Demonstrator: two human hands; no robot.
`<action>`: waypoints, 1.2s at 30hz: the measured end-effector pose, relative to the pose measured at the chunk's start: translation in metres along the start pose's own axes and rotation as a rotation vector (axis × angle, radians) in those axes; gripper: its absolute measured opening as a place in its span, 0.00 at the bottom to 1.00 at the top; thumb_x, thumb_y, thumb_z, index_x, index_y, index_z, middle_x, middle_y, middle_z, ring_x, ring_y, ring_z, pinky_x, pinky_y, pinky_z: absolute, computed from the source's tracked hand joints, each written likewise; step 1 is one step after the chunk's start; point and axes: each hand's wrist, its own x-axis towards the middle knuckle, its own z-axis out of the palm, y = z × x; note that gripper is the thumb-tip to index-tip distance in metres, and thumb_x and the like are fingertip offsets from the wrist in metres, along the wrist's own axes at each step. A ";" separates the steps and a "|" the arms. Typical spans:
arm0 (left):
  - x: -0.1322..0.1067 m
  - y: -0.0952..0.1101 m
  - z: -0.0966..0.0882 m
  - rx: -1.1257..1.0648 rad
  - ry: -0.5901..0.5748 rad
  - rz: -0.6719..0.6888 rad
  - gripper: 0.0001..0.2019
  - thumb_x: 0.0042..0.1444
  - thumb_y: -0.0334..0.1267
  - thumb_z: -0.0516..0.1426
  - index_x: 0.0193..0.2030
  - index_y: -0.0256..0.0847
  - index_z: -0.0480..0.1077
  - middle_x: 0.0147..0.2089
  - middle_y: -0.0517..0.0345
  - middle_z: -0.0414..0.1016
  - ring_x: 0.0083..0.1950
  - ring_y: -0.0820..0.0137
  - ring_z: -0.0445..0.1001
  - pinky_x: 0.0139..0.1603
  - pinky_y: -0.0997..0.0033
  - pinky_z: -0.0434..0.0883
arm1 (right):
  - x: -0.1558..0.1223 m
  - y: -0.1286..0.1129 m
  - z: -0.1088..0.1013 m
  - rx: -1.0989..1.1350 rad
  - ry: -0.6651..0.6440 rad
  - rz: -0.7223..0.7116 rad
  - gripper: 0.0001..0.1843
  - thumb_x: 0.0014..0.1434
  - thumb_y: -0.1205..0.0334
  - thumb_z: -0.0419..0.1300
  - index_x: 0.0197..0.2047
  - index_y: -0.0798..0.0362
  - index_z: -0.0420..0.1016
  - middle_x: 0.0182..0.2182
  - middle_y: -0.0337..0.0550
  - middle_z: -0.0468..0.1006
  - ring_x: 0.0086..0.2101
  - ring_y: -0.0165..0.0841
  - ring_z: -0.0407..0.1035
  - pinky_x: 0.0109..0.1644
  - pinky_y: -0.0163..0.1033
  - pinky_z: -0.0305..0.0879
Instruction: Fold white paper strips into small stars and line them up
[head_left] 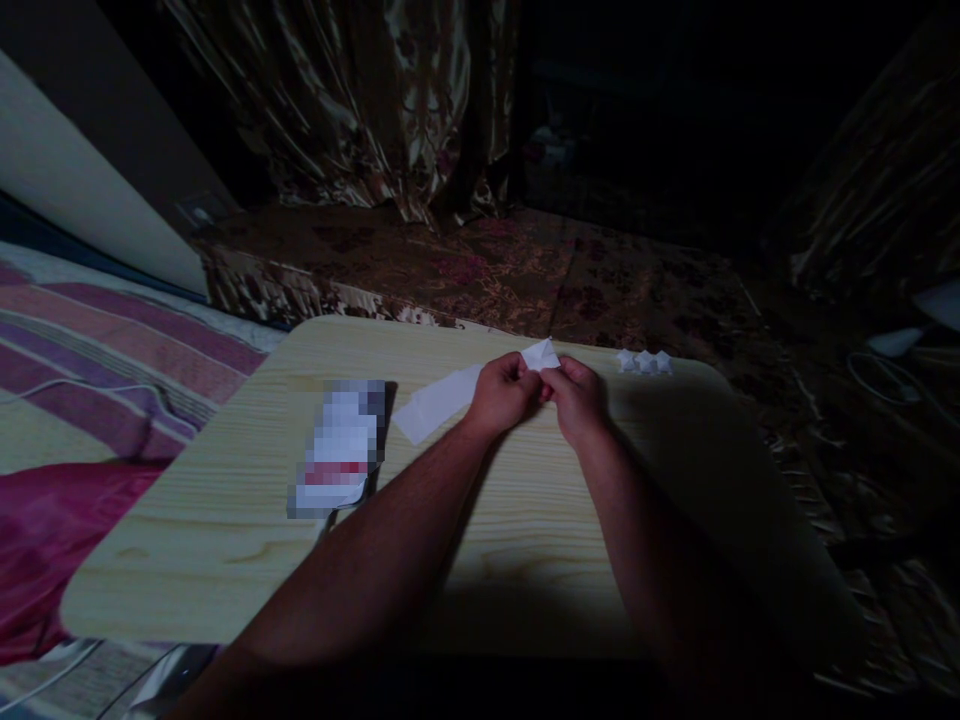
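Observation:
Above the far middle of the table, a small folded white paper (541, 355) is pinched between my two hands. My left hand (504, 392) grips its left lower side with fingers curled in. On the other side, my right hand (579, 393) closes on the lower right edge, thumb against the paper. The two hands almost touch, and some fingertips are hidden. White paper sheets (435, 402) lie flat on the table just left of my left hand. Right of my right hand, three small folded paper stars (643, 362) sit in a row near the far edge.
A blurred-out phone-like object (339, 445) with a cable lies on the left of the light wooden table (187, 540). A striped bedspread (127, 340) is at the left. Beyond the table are patterned cloth (480, 265) and a shiny curtain (420, 100). The right side is dark.

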 end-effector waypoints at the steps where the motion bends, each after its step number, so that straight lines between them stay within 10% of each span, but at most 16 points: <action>1: 0.000 0.000 0.000 0.008 -0.002 0.006 0.09 0.50 0.38 0.57 0.24 0.39 0.61 0.23 0.63 0.66 0.25 0.76 0.62 0.26 0.76 0.58 | 0.000 0.000 0.000 -0.006 0.008 -0.002 0.05 0.47 0.61 0.60 0.25 0.53 0.68 0.15 0.31 0.66 0.18 0.25 0.59 0.23 0.32 0.54; 36: -0.001 0.001 0.000 0.102 -0.024 0.021 0.10 0.51 0.41 0.57 0.25 0.39 0.62 0.24 0.62 0.69 0.25 0.76 0.63 0.26 0.76 0.58 | 0.002 0.004 -0.001 0.013 -0.010 -0.038 0.07 0.48 0.59 0.62 0.29 0.53 0.71 0.20 0.33 0.69 0.21 0.26 0.62 0.24 0.32 0.57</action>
